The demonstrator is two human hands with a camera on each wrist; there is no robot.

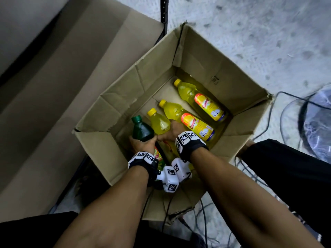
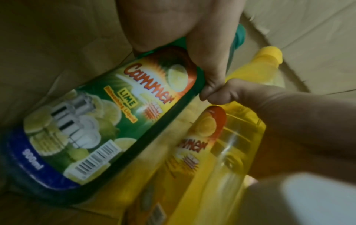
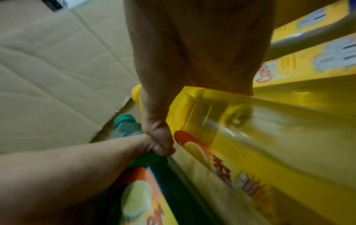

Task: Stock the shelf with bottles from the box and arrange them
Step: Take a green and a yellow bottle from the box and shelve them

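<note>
An open cardboard box (image 1: pixel 206 56) on the floor holds several bottles lying on their sides. My left hand (image 1: pixel 143 144) grips a dark green lime bottle (image 1: pixel 142 130) around its upper body; the left wrist view shows its label (image 2: pixel 108 121) and my fingers (image 2: pixel 208 71) curled over it. Beside it, my right hand (image 1: pixel 170 131) grips a yellow bottle (image 1: pixel 159 122) near its shoulder, seen close in the right wrist view (image 3: pixel 240 121). The two thumbs touch between the bottles. Two more yellow bottles (image 1: pixel 191 120) (image 1: pixel 202 100) lie loose to the right.
A flattened cardboard sheet (image 1: pixel 62 95) covers the ground left of the box. A black shelf upright (image 1: pixel 163 13) stands behind the box. Cables (image 1: pixel 286 108) and a fan-like wire guard (image 1: pixel 317 122) lie on the grey floor at right.
</note>
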